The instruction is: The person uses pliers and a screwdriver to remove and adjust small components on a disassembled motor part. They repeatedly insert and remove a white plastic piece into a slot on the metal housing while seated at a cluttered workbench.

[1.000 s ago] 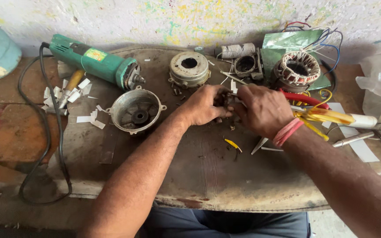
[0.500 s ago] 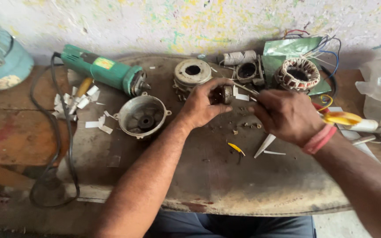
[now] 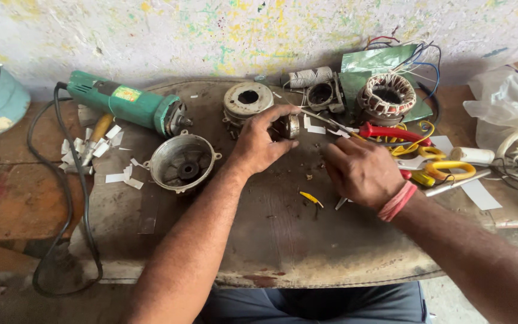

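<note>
My left hand point(image 3: 259, 144) pinches a small round metal motor part point(image 3: 291, 126) just above the worn workbench point(image 3: 271, 240), near a round metal end cover point(image 3: 247, 99). My right hand point(image 3: 361, 172), with red bands at the wrist, rests palm down on the bench to the right, fingers curled over small bits; whether it grips anything is hidden. A yellow scrap point(image 3: 310, 198) lies in front of it.
A green angle grinder point(image 3: 128, 106) with black cord lies at the back left, a grey metal housing bowl point(image 3: 183, 162) beside it. A wound stator point(image 3: 387, 96), red-handled pliers point(image 3: 391, 132), yellow-handled scissors point(image 3: 445, 169), paper scraps and a plastic bag point(image 3: 508, 105) crowd the right.
Both hands were together on the small part; now they have parted. The left hand keeps the part near the end cover, and the right hand has dropped down to the bench.
</note>
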